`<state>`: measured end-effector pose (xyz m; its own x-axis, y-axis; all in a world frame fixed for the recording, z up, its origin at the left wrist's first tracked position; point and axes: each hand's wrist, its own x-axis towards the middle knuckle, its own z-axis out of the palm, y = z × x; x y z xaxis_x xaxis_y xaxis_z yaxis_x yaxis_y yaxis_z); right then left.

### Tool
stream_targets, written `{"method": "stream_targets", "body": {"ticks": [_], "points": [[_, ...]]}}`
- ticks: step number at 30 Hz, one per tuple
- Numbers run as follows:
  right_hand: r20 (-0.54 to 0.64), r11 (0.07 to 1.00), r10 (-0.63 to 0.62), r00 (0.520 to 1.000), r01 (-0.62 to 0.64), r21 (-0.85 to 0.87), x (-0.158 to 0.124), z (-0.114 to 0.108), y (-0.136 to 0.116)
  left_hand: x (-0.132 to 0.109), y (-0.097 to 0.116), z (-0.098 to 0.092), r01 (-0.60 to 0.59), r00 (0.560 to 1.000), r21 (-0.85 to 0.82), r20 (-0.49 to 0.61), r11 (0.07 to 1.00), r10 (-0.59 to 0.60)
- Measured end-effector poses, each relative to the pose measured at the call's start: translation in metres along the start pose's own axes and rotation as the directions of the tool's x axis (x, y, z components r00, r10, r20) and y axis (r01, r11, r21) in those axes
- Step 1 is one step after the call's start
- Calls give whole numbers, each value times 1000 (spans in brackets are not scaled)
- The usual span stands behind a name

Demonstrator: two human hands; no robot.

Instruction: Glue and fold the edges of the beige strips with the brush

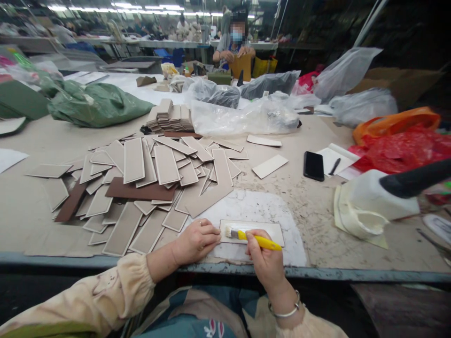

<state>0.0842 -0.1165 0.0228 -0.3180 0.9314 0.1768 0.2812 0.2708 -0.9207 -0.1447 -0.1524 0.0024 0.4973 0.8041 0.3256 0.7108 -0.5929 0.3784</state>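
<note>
My right hand (265,259) grips the yellow handle of a paintbrush (266,242). The brush's pale bristles touch the left part of a white-faced rectangular panel (271,231), which lies flat on a sheet of white paper (295,249) at the table's front edge. With fingers bent and close together, my left hand (197,240) holds the panel's left end against the paper; its fingertips are partly hidden. Left of this hand spreads a loose heap of beige panels (167,164) with pale borders, with brown strips (137,190) among them.
Right of the paper stands a cut white jug (369,197) with something dark in it. Beyond lie a phone (313,165), a pen (334,166) and a red plastic bag (408,150). Stacked panels (169,116) and plastic bags line the back. A co-worker (236,49) handles a brown piece opposite.
</note>
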Motion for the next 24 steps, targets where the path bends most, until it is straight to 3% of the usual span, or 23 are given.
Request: {"method": "stream_targets", "body": {"ticks": [6,13,15,18,21,24], "points": [[-86,955,-119,989,90,-284,2,-34,10,1,0,-1,-1,1000,-25,5,1000,1],[-269,778,-273,923,48,-626,-4,-79,23,3,1,-3,2,1000,-28,8,1000,-2],[-333,829,-217,918,-7,-559,-7,-76,22,3,2,-4,0,1000,-18,4,1000,0],[-352,972,-20,936,-64,-227,-8,-55,14,3,2,-4,-9,1000,-5,-1,1000,9],[-157,997,68,985,-64,35,-6,-25,6,2,2,-2,-13,1000,-7,-9,1000,13],[12,996,39,999,-40,77,-3,-4,2,1,1,-1,-11,1000,-16,3,1000,11]]}}
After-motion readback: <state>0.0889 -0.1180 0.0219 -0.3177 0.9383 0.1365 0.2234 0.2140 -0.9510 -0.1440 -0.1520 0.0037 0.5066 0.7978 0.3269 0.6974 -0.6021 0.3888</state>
